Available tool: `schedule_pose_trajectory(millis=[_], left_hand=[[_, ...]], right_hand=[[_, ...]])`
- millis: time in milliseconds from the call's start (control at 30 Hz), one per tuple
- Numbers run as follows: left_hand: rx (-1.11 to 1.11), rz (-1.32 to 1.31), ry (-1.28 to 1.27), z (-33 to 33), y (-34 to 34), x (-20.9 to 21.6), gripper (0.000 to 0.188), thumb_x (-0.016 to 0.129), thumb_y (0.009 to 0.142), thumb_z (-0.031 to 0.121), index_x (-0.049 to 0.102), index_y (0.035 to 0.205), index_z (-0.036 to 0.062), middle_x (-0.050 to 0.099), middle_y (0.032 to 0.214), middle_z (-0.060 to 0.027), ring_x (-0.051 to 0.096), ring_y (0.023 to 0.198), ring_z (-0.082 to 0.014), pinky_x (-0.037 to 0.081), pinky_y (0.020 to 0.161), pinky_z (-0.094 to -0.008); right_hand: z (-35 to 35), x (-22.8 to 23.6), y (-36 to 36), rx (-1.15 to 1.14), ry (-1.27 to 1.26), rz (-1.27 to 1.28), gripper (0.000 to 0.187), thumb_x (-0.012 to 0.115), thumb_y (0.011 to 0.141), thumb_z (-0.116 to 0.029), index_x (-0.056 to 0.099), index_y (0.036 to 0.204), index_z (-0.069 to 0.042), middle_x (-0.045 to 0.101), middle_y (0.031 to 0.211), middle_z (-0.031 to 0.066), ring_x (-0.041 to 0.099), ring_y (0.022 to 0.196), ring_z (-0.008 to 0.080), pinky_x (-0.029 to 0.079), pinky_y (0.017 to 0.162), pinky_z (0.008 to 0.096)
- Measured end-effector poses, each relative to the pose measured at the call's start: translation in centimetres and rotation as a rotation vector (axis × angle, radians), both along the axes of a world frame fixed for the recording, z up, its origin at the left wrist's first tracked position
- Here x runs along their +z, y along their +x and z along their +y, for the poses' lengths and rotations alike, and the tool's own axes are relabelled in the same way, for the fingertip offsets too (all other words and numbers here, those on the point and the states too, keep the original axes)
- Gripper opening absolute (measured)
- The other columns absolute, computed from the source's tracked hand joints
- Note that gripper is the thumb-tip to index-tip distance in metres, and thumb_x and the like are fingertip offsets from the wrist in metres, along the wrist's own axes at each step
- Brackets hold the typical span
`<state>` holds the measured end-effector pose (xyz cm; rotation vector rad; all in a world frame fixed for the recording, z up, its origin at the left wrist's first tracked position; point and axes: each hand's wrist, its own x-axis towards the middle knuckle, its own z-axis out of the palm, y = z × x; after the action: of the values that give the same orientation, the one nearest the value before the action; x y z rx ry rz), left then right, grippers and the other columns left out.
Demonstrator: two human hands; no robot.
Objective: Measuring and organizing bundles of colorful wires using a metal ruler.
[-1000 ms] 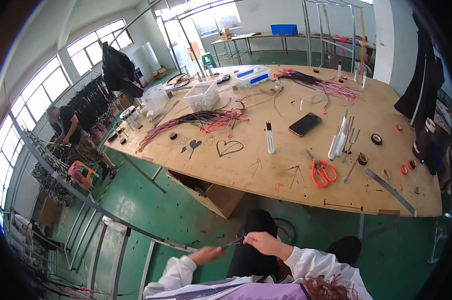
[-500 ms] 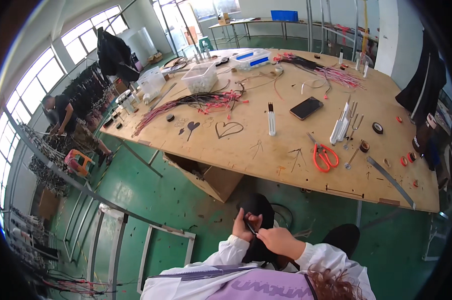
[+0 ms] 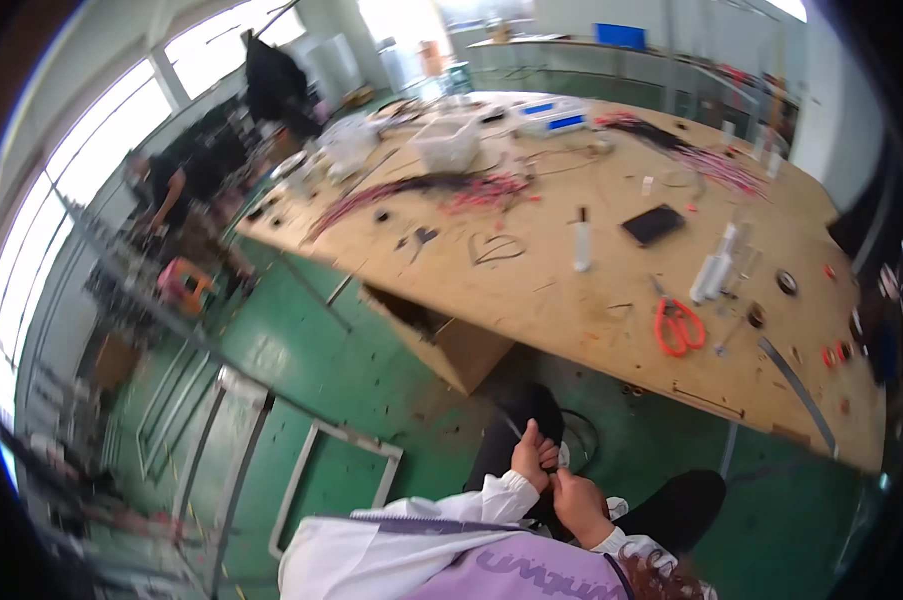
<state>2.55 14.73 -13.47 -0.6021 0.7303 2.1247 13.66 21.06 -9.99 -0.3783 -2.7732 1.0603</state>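
One thin strip (image 3: 512,426), blurred, above dark-trousered lap (image 3: 493,450), projecting from top of left hand (image 3: 534,457). Left fingers curled around strip, thumb upward. Right hand (image 3: 579,503) just below, fingers bent, fingertips touching left hand; share in grasp not possible to tell. Beyond hands, bench (image 3: 571,310) with red-handled scissors (image 3: 675,310) near front edge. Farther back: small white upright tube (image 3: 582,247), dark phone (image 3: 654,226), pink-and-black wire bundle (image 3: 411,190), translucent box (image 3: 448,145). Underneath bench: brown box (image 3: 461,355) on green floor (image 3: 371,435).
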Motion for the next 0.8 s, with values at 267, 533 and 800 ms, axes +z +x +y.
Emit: schedule_pose_trajectory(millis=[267,533,800], left_hand=[[-0.064,-0.064,0.050,0.4,0.4,-0.3,0.049,0.045,0.087,0.044,0.025,0.050,0.0189,0.019,0.044,0.0052,0.015,0.036,-0.0089,0.009,0.036,-0.0255],[-0.029,-0.034,0.049,1.0,0.7,-0.3,0.051,0.044,0.088,0.044,0.022,0.050,0.0182,0.019,0.044,0.0048,0.016,0.037,-0.0092,0.009,0.037,-0.0262],[-0.017,-0.096,0.121,0.9,2.3,-0.2,0.047,0.045,0.088,0.038,0.024,0.051,0.0174,0.020,0.046,0.0050,0.018,0.039,-0.0084,0.011,0.037,-0.0244]], right_hand=[[1.2,-3.4,1.7,0.078,-0.062,-0.037,0.015,0.049,0.082,-0.011,0.053,0.082,0.003,0.056,0.085,0.0218,0.052,0.085,0.0385,0.040,0.072,0.0438],[0.6,-1.5,0.3,-0.008,-0.070,-0.190,0.017,0.046,0.084,-0.009,0.053,0.094,0.003,0.057,0.092,0.0210,0.053,0.088,0.0383,0.041,0.075,0.0431],[1.3,-1.3,2.5,-0.012,-0.041,-0.178,0.021,0.044,0.087,-0.016,0.053,0.098,0.000,0.058,0.087,0.0215,0.055,0.077,0.0400,0.042,0.063,0.0440]])
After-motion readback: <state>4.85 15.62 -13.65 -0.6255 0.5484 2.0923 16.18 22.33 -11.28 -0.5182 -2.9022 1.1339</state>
